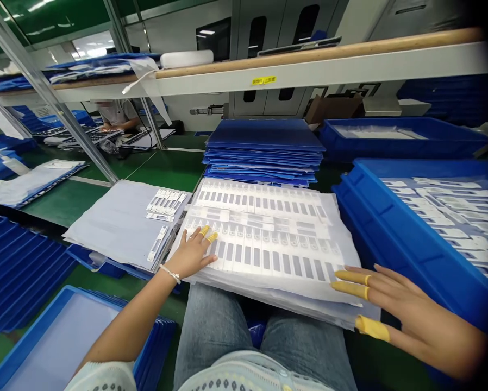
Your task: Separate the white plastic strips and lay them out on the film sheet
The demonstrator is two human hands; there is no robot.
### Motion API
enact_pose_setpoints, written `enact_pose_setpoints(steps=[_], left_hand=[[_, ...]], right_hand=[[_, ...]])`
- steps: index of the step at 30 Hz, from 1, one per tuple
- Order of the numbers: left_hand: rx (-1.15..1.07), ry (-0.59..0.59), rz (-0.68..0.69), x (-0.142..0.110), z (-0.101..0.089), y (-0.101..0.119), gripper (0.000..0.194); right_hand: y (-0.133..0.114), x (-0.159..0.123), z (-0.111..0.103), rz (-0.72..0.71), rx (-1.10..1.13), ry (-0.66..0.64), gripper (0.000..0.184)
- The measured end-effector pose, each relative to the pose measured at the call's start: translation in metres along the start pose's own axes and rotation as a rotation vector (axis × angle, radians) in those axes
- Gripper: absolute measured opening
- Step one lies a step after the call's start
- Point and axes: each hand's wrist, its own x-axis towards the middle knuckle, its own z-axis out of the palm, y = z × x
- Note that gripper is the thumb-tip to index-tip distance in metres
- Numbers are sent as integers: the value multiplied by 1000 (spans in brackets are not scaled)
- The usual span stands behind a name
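A stack of white translucent sheets [244,281] lies across the bench edge in front of me, above my lap. Rows of white strips with grey windows [264,260] show on or through its top sheet. My left hand [191,252] rests on the stack's left part, fingers spread, yellow finger cots on two fingertips. At the right edge is my right hand [394,298], its fingers stretched out and apart, yellow cots on the thumb and two fingers. Those fingertips reach the sheet's edge; whether they press on it I cannot tell. Neither hand grips anything.
Left stands another sheet stack [109,222] with several loose strips [166,203]. Behind are piled blue boards [264,136]. Blue trays [411,217] holding strips flank the right; more blue trays [19,271] are stacked left. A shelf [309,65] crosses above. A person [119,114] sits further back.
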Motion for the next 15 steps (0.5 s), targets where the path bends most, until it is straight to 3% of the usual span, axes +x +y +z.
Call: enact_pose_setpoints(steps=[4, 7, 9, 12, 15], left_hand=[[-13, -41, -39, -3, -1, -13, 57], [-27, -34, -23, -4, -14, -5, 61], [-124, 5, 29, -2, -24, 14, 60], [-435, 12, 168, 3, -33, 55, 51], [-623, -1, 247, 7, -28, 88, 39]], right_hand=[[27, -14, 9, 105, -12, 114, 55], [29, 7, -3, 198, 12, 209, 33], [16, 36, -14, 223, 67, 262, 19], [-16, 89, -18, 105, 159, 263, 30], [-32, 136, -5, -34, 123, 235, 39]])
